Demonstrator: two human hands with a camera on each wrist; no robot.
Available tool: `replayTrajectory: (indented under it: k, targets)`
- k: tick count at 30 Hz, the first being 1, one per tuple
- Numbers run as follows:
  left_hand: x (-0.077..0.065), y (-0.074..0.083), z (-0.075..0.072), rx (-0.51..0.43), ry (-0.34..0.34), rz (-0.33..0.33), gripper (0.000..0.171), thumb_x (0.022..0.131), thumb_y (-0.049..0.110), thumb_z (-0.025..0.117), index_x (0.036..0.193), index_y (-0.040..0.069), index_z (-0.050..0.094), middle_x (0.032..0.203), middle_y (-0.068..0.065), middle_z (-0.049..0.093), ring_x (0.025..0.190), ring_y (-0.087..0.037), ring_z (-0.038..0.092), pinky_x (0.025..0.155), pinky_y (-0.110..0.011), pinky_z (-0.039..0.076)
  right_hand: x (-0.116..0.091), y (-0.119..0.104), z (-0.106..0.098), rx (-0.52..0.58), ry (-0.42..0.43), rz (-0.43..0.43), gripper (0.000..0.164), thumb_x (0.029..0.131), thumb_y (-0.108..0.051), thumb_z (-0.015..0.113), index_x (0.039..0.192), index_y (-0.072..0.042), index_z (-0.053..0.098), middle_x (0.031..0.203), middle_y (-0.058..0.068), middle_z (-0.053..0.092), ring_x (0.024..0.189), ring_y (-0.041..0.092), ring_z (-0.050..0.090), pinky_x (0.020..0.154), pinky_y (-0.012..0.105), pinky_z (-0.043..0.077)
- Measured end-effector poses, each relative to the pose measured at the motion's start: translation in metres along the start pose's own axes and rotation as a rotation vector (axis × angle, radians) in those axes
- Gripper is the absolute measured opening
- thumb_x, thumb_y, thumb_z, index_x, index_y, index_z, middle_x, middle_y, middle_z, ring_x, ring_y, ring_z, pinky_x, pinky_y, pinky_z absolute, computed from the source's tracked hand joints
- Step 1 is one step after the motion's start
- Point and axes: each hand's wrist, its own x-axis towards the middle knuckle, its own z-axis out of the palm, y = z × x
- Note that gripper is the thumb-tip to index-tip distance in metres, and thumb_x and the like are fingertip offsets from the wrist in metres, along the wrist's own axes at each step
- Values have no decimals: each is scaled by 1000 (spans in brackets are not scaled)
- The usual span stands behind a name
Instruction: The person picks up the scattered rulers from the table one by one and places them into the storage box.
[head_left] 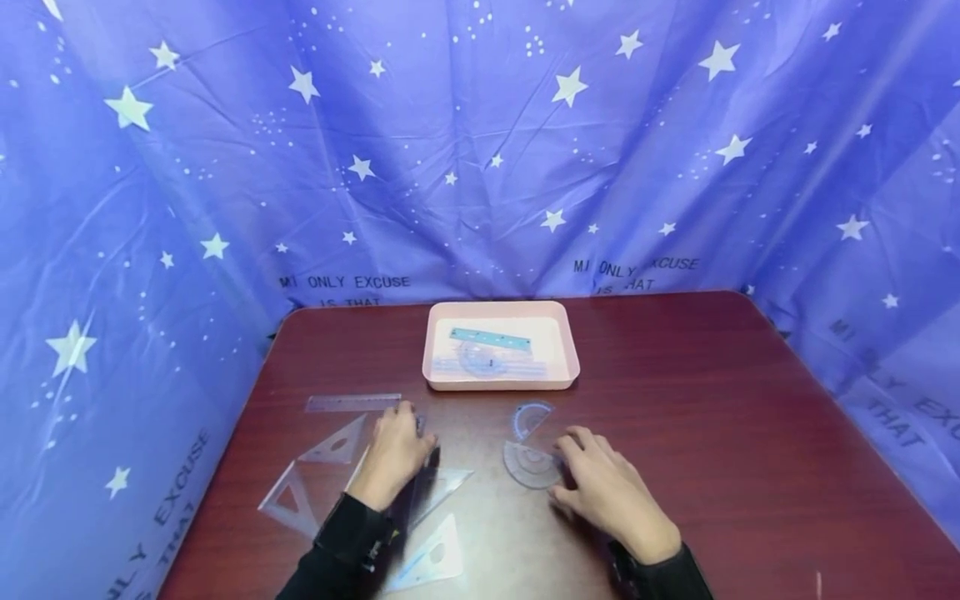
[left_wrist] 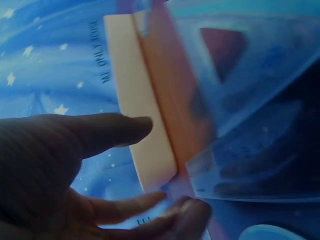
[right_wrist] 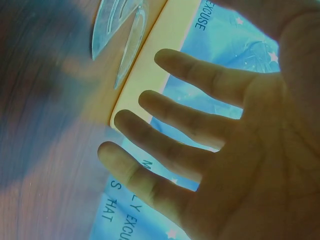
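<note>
My left hand (head_left: 393, 454) hovers over the left part of the table among clear plastic set squares, its fingertips close to the right end of a clear ruler (head_left: 345, 403). In the left wrist view its thumb and fingers stand apart with nothing visible between them, and a set square (left_wrist: 270, 50) lies beyond. Fingers spread, my right hand (head_left: 615, 492) is beside a large clear protractor (head_left: 531, 468); its thumb is near that edge. A smaller blue-marked protractor (head_left: 519, 423) lies just behind. The right wrist view shows the right palm (right_wrist: 255, 165) holding nothing.
At the back centre stands a pale pink tray (head_left: 498, 386) containing a teal ruler (head_left: 491, 338), a protractor (head_left: 474, 358) and clear rulers. Loose set squares lie at left, including a blue-marked one (head_left: 450, 567) near the front. A starry blue curtain (head_left: 465, 133) hangs behind the table.
</note>
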Motion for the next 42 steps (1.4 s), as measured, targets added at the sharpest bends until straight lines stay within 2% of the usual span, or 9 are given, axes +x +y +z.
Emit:
replayTrajectory:
  k: [6, 15, 20, 23, 25, 28, 32, 37, 42]
  targets:
    - [-13, 8, 1, 91, 4, -62, 48, 85, 7, 80, 119, -16, 55, 109, -38, 59, 105, -57, 60, 93, -65, 55, 2, -3, 2, 17, 2, -11, 53, 83, -26, 90, 128, -10, 69, 143, 22, 62, 126, 43, 64, 96, 64, 58]
    - [-3, 9, 13, 68, 34, -136, 50, 78, 7, 80, 115, -18, 58, 110, -41, 59, 101, -60, 61, 90, -65, 55, 1, -2, 1, 28, 28, -18, 52, 83, -25, 91, 128, -10, 69, 141, 21, 63, 126, 42, 65, 96, 63, 58]
    - [10, -11, 19, -49, 44, -137, 63, 73, 12, 81, 120, -20, 56, 112, -45, 60, 107, -65, 60, 98, -70, 52, 1, -4, -1, 36, 50, -40, 54, 83, -26, 91, 129, -10, 69, 142, 20, 64, 127, 41, 65, 97, 62, 58]
    - [24, -31, 31, -72, 63, -113, 62, 72, 21, 83, 119, -12, 59, 112, -40, 62, 107, -62, 62, 97, -66, 52, 2, -6, -2, 48, 83, -57, 56, 82, -24, 92, 131, -10, 69, 141, 17, 65, 125, 37, 66, 94, 59, 60]
    - [27, -29, 29, -78, 79, -108, 58, 73, 24, 83, 118, -5, 61, 111, -33, 65, 106, -56, 64, 93, -64, 53, 3, -8, -2, 78, 114, -71, 57, 82, -22, 92, 133, -11, 69, 140, 14, 66, 124, 34, 67, 92, 56, 61]
    - [16, 2, 7, -135, 80, -97, 53, 75, 19, 82, 120, 0, 61, 110, -27, 65, 104, -49, 64, 91, -61, 53, 8, -14, -2, 188, 152, -97, 60, 84, -17, 91, 137, -9, 66, 136, 13, 67, 120, 31, 69, 93, 52, 62]
    - [-12, 57, -21, -272, 74, -93, 56, 75, 11, 82, 125, 0, 60, 112, -24, 64, 101, -40, 63, 92, -55, 54, 16, -30, 3, 444, 152, -92, 63, 86, -9, 88, 142, -2, 61, 127, 18, 70, 113, 33, 73, 95, 47, 63]
    - [-32, 86, -14, -408, 75, -107, 64, 77, 12, 82, 135, 4, 58, 106, -15, 66, 89, -24, 62, 78, -39, 52, 21, -49, 13, 716, 90, -38, 52, 94, -10, 81, 142, -1, 60, 118, 16, 75, 103, 29, 77, 84, 33, 65]
    - [-42, 97, -1, -514, 52, -113, 69, 77, 12, 81, 141, 3, 55, 102, -12, 63, 85, -17, 59, 71, -30, 50, 22, -61, 21, 739, 122, -5, 41, 95, -6, 75, 135, -3, 67, 106, 6, 78, 93, 18, 76, 80, 27, 62]
